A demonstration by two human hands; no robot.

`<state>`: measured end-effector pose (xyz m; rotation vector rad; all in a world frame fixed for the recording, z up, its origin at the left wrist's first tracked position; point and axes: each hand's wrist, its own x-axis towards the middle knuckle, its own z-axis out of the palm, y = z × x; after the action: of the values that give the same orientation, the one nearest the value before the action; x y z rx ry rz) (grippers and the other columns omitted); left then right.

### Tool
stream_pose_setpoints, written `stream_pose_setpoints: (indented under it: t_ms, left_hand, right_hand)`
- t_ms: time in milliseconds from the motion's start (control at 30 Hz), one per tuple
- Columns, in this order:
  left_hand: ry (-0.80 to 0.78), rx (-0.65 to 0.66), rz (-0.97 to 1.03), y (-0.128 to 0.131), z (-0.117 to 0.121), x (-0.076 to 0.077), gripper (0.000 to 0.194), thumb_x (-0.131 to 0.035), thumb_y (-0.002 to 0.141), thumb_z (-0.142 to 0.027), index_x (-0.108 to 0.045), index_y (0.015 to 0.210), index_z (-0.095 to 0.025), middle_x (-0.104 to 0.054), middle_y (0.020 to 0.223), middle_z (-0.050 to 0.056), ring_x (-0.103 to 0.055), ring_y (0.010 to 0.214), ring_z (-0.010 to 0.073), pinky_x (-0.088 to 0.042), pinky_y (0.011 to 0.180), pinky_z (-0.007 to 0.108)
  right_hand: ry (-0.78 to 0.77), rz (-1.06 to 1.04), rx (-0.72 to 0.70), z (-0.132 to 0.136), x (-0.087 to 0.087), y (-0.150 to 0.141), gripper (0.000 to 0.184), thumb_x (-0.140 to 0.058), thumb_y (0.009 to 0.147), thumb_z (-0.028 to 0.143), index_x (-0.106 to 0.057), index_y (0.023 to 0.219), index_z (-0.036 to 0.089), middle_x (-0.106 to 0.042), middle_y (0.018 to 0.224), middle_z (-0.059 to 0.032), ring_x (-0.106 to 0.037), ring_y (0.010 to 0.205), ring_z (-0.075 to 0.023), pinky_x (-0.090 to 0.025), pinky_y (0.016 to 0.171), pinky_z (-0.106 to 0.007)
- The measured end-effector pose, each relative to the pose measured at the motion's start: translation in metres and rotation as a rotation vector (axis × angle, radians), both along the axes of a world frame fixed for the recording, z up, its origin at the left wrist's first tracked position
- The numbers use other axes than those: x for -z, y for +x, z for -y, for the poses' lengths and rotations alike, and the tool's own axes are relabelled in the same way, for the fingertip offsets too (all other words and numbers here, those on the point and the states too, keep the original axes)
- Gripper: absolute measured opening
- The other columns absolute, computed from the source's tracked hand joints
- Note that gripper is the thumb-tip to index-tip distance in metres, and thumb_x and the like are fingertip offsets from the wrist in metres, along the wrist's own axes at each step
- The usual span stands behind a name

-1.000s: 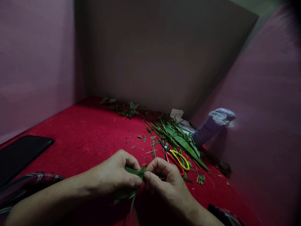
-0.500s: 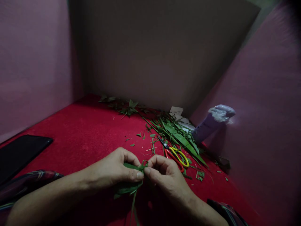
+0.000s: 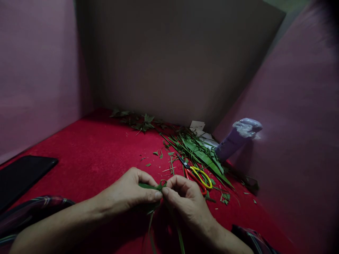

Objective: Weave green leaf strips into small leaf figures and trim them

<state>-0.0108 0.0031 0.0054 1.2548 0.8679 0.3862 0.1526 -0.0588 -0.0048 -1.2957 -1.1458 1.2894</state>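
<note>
My left hand (image 3: 135, 190) pinches a bundle of folded green leaf strips (image 3: 149, 187) between thumb and fingers, just in front of me at the lower middle. Right up against it, my right hand (image 3: 185, 197) has thumb and forefinger closed on the bundle's right end, where a small loop stands up. Thin strip tails dangle below both hands. My palms hide part of the bundle. Scissors (image 3: 194, 173) with one red and one yellow handle lie just beyond my right hand, touching the cut leaves.
A heap of long green leaves (image 3: 201, 155) lies at the back right, near white paper (image 3: 197, 125) and a purple container (image 3: 233, 141) with clear plastic on top. Leaf scraps (image 3: 145, 122) lie along the back wall. A black flat tablet-like object (image 3: 29, 174) rests at left.
My left hand has turned slightly, so less of the bundle shows beneath it. A strip tail now shows below my right hand. Both hands keep their hold.
</note>
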Motion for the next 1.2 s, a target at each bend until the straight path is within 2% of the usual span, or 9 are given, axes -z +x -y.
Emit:
stream_pose_setpoints:
  t_ms: [300,567,867,1200]
  left_hand:
    - [0.008,-0.013,0.011,0.002,0.0,-0.008,0.022,-0.071,0.06,-0.032,-0.061,0.058,-0.012,-0.05,0.043,-0.005,-0.039,0.039,0.007,-0.029,0.042,0.021]
    - [0.003,-0.025,0.008,0.001,0.003,-0.009,0.022,-0.071,0.061,-0.032,-0.063,0.061,-0.012,-0.051,0.044,-0.005,-0.04,0.04,0.007,-0.029,0.043,0.02]
    - [-0.002,0.021,0.031,0.001,0.002,-0.008,0.024,-0.072,0.061,-0.033,-0.063,0.063,-0.011,-0.05,0.045,-0.005,-0.039,0.041,0.0063,-0.028,0.043,0.02]
    - [-0.015,0.054,0.057,-0.001,0.001,-0.007,0.025,-0.072,0.062,-0.035,-0.064,0.066,-0.011,-0.051,0.046,-0.005,-0.039,0.04,0.0066,-0.029,0.042,0.02]
  right_hand:
    - [0.029,-0.022,-0.005,-0.002,0.003,0.002,0.029,-0.069,0.071,0.039,-0.053,0.068,0.015,-0.048,0.054,0.0054,-0.04,0.048,-0.0062,-0.031,0.045,-0.018]
    - [-0.027,-0.141,-0.051,-0.003,0.0,0.001,0.037,-0.071,0.066,0.045,-0.049,0.063,0.016,-0.046,0.044,0.0074,-0.035,0.038,-0.004,-0.026,0.039,-0.017]
    - [-0.068,-0.109,-0.021,-0.003,-0.005,0.0,0.034,-0.074,0.063,0.04,-0.049,0.061,0.016,-0.047,0.044,0.0076,-0.036,0.039,-0.0045,-0.026,0.039,-0.017]
    - [-0.08,-0.044,-0.124,-0.007,-0.01,0.008,0.032,-0.073,0.06,0.038,-0.05,0.058,0.016,-0.047,0.044,0.0074,-0.036,0.039,-0.0039,-0.026,0.04,-0.019]
